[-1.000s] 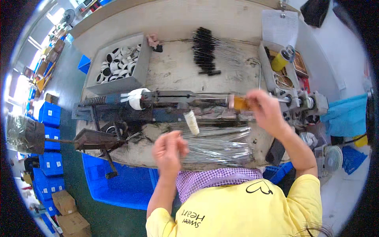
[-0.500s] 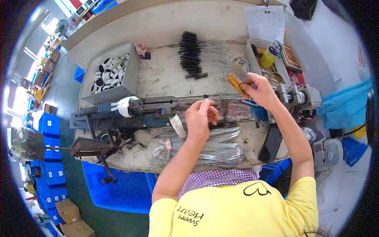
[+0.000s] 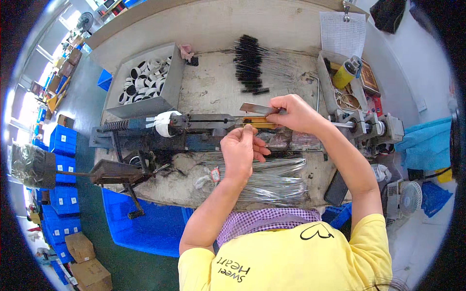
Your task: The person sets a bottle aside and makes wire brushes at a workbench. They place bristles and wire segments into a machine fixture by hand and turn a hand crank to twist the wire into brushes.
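Both hands up at the machine (image 3: 165,141), centre of the desk (image 3: 213,72). Right hand (image 3: 293,114) on the far side, elbow bent outward, forearm slanting up and to the left, back of the hand uppermost; thumb and fingers pinch the right end of a flat metal plate (image 3: 255,108), which points left over the machine. Just on the near side of the plate lies an amber strip (image 3: 264,125), close under the right fingertips; cannot tell whether the two are joined. Left hand (image 3: 238,150) lower and nearer the body, forearm angled up and to the right, wrist raised. Its thumb and forefinger are drawn together at the near edge of the strip, other fingers loosely curled toward the right; cannot tell whether anything fine is pinched there. The two hands near each other, strip between them. Bundle of wires (image 3: 279,182) on the desk, near side of the machine, right of the left forearm. Pile of black brushes (image 3: 247,63) beyond the hands. Grey box (image 3: 167,100) of white rings (image 3: 141,82) at far left. Phone (image 3: 336,189) near the right forearm, on its left side.
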The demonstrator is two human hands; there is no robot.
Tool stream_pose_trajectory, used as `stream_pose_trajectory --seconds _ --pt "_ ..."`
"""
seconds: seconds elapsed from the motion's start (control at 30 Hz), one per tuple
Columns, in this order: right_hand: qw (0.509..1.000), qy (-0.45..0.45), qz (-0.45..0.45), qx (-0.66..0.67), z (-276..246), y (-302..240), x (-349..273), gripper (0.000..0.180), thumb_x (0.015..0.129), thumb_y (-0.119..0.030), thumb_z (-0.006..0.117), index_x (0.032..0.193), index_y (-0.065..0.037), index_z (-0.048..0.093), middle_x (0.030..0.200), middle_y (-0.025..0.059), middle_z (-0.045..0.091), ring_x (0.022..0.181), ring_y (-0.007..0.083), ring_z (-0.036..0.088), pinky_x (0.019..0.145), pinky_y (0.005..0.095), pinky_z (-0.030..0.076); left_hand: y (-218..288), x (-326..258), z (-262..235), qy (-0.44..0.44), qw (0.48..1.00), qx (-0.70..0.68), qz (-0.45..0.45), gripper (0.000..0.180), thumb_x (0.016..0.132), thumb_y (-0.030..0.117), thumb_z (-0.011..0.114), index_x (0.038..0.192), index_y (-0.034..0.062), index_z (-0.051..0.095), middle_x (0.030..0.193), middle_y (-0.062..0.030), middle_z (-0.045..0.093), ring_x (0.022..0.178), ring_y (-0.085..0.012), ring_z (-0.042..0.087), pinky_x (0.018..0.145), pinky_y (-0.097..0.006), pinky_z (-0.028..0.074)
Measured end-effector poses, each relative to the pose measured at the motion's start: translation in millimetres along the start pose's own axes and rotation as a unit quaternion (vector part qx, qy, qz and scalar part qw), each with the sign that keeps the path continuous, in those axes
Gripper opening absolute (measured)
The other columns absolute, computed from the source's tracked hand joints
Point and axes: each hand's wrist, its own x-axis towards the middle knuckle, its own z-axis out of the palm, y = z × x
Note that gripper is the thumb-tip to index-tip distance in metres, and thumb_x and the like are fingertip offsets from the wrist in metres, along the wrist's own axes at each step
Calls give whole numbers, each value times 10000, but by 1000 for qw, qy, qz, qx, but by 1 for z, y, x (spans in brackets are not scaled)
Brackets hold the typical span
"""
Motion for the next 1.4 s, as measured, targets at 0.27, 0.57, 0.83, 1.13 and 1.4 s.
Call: stream_pose_trajectory --seconds 0.27,0.57,0.83,1.13,1.4 --pt "945 -18 213 246 -8 -6 -4 161 862 -104 674 795 42 660 681 21 632 624 75 558 583 230 462 -1 -5 1 -176 954 -222 -96 275 993 176 519 1173 -29 492 1139 -156 593 1068 -285 622 887 -433 563" --pt "953 282 59 90 -14 -7 -48 154 958 -75 524 1080 4 575 872 70 659 679 89 600 611 254 496 -8 -6 -13 -202 907 -359 -84 467 884 -64 564 1309 26 395 1383 -170 426 1305 -346 427 1101 -464 384" --pt "966 219 -121 -59 21 -32 -63 143 724 62 705 820 -37 670 861 81 648 780 231 648 666 305 515 -15 -2 -10 -186 908 -367 -75 544 833 -151 522 1329 35 398 1399 -138 433 1307 -319 430 1109 -453 364" --pt "922 252 -161 -245 34 -29 -44 147 661 -47 746 784 -105 688 728 27 555 707 233 560 684 362 426 -17 -6 -4 -176 907 -380 -43 599 849 -187 415 1369 108 387 1415 -104 429 1309 -288 439 1108 -419 374" --pt "922 253 -173 -237 16 -28 -51 134 672 -58 730 786 -109 681 721 22 551 719 233 563 700 368 433 -14 -6 -4 -158 922 -351 -43 539 891 -145 446 1362 114 401 1393 -108 444 1299 -303 447 1114 -438 376"
